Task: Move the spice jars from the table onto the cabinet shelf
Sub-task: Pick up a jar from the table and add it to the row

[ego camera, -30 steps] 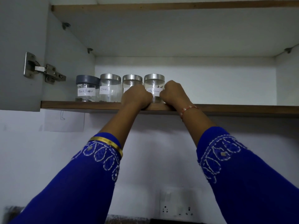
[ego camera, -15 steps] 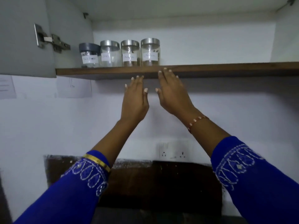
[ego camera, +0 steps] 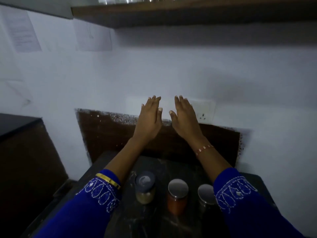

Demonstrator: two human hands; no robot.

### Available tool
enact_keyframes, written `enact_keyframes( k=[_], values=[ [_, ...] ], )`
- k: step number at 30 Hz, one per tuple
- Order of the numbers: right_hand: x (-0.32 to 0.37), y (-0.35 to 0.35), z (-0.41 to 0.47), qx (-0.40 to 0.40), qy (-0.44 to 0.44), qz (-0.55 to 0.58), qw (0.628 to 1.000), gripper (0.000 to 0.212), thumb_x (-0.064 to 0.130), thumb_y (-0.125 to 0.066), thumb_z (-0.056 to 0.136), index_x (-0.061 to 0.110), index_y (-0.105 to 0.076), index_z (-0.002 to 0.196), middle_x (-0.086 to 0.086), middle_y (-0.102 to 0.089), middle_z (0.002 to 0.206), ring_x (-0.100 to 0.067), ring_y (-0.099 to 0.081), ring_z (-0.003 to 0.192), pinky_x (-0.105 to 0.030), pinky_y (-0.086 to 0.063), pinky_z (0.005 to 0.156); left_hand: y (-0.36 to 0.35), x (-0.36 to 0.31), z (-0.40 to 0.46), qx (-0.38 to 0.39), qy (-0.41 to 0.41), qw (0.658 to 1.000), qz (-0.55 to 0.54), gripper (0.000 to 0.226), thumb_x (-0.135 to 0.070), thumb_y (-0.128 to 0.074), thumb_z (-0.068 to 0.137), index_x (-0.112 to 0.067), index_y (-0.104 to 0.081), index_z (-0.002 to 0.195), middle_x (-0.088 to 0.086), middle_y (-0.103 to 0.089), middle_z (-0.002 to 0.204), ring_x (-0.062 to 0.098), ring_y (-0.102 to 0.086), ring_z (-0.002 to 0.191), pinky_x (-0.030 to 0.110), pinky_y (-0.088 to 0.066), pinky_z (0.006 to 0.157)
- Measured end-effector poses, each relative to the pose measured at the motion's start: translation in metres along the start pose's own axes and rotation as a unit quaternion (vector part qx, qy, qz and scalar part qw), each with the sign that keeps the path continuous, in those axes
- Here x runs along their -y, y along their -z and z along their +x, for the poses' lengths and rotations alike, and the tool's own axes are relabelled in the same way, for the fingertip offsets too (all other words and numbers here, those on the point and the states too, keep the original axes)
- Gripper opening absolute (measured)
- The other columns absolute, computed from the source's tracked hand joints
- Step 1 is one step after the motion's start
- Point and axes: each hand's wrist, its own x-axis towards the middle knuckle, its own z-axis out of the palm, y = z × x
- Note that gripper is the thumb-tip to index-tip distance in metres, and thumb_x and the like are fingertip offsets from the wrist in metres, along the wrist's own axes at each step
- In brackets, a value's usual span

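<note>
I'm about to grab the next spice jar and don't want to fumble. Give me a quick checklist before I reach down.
1. Left hand free, fingers straight: ok.
2. Right hand free, fingers straight: ok.
3. Jars left on the table: ok; a grey-lidded jar, a red-filled jar and a third jar, partly behind the right sleeve.
4. Jars upright with lids on: ok.
5. Lids screwed tight: cannot tell.
6. Room on the shelf: cannot tell; only its edge and some jar bottoms show.

Three spice jars (ego camera: 145,188) (ego camera: 177,194) (ego camera: 205,194) on the table (ego camera: 154,220), two hands (ego camera: 148,117) (ego camera: 186,115), two papers (ego camera: 22,33) (ego camera: 93,37) on the wall
</note>
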Motion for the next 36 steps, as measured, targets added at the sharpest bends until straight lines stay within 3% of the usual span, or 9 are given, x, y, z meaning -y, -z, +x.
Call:
enact_keyframes(
  k=[6, 12, 19, 25, 29, 31, 33, 36],
  values=[
    [0.017, -0.056, -0.038, 0.045, -0.006, 0.051, 0.998, 0.055, 0.025, -0.039, 0.099, 0.005, -0.022, 0.147, -0.015, -0.019, 0.156, -0.028, -0.012, 0.147, -0.04, -0.011, 0.121, 0.007, 0.043, -0.043, 0.034, 0.04, 0.999, 0.014, 0.053, -0.028, -0.025, 0.094, -0.004, -0.036, 0.14, 0.018, -0.036, 0.148, 0.029, -0.025, 0.142, 0.041, -0.016, 0.118],
    [0.052, -0.125, -0.07, 0.112, -0.052, 0.077, 0.989, 0.06, 0.032, -0.037, 0.099, 0.009, -0.014, 0.149, -0.01, -0.011, 0.159, -0.025, -0.004, 0.148, -0.037, -0.005, 0.12, 0.021, 0.116, -0.092, 0.097, 0.081, 0.992, 0.022, 0.052, -0.028, -0.025, 0.095, -0.008, -0.033, 0.142, 0.015, -0.031, 0.151, 0.028, -0.017, 0.144, 0.043, -0.007, 0.117],
    [0.105, -0.201, -0.095, 0.203, -0.101, 0.058, 0.972, 0.063, 0.037, -0.039, 0.098, 0.016, -0.011, 0.15, -0.004, -0.008, 0.16, -0.02, -0.002, 0.148, -0.036, -0.006, 0.12, 0.038, 0.204, -0.134, 0.12, 0.176, 0.977, -0.007, 0.043, -0.017, -0.033, 0.1, -0.009, -0.032, 0.142, 0.012, -0.03, 0.152, 0.024, -0.017, 0.145, 0.039, -0.008, 0.118],
    [0.131, -0.247, -0.114, 0.306, -0.132, 0.105, 0.937, 0.075, 0.039, -0.05, 0.092, 0.015, -0.011, 0.151, -0.004, -0.007, 0.16, -0.021, -0.001, 0.148, -0.038, -0.01, 0.121, 0.039, 0.244, -0.163, 0.145, 0.274, 0.944, -0.112, 0.044, -0.014, -0.038, 0.098, -0.007, -0.033, 0.141, 0.011, -0.036, 0.148, 0.021, -0.033, 0.138, 0.026, -0.025, 0.109],
    [0.145, -0.269, -0.129, 0.307, -0.182, 0.163, 0.92, 0.08, 0.03, -0.06, 0.087, 0.015, -0.014, 0.15, -0.003, -0.01, 0.159, -0.02, -0.012, 0.147, -0.037, -0.019, 0.12, 0.031, 0.26, -0.182, 0.191, 0.331, 0.91, -0.164, 0.045, -0.014, -0.039, 0.098, -0.007, -0.033, 0.141, 0.013, -0.038, 0.147, 0.022, -0.037, 0.135, 0.022, -0.027, 0.105],
    [0.148, -0.275, -0.132, 0.287, -0.193, 0.164, 0.924, 0.08, 0.026, -0.063, 0.085, 0.013, -0.016, 0.149, -0.004, -0.013, 0.158, -0.022, -0.016, 0.146, -0.038, -0.022, 0.119, 0.028, 0.263, -0.187, 0.197, 0.355, 0.896, -0.176, 0.046, -0.013, -0.043, 0.096, -0.005, -0.035, 0.14, 0.014, -0.04, 0.146, 0.025, -0.039, 0.134, 0.029, -0.029, 0.108],
    [0.148, -0.277, -0.132, 0.266, -0.202, 0.163, 0.928, 0.082, 0.027, -0.066, 0.083, 0.013, -0.018, 0.149, -0.005, -0.019, 0.156, -0.021, -0.022, 0.144, -0.034, -0.025, 0.117, 0.026, 0.263, -0.191, 0.176, 0.379, 0.889, -0.188, 0.048, -0.011, -0.045, 0.094, -0.005, -0.035, 0.141, 0.013, -0.041, 0.145, 0.025, -0.039, 0.134, 0.034, -0.029, 0.11],
    [0.146, -0.276, -0.133, 0.259, -0.217, 0.175, 0.925, 0.089, 0.03, -0.07, 0.08, 0.013, -0.016, 0.149, -0.007, -0.026, 0.153, -0.021, -0.031, 0.139, -0.032, -0.03, 0.112, 0.026, 0.265, -0.2, 0.135, 0.394, 0.88, -0.229, 0.044, -0.006, -0.045, 0.093, -0.006, -0.044, 0.136, 0.012, -0.05, 0.139, 0.023, -0.045, 0.129, 0.027, -0.037, 0.103]
  ],
)
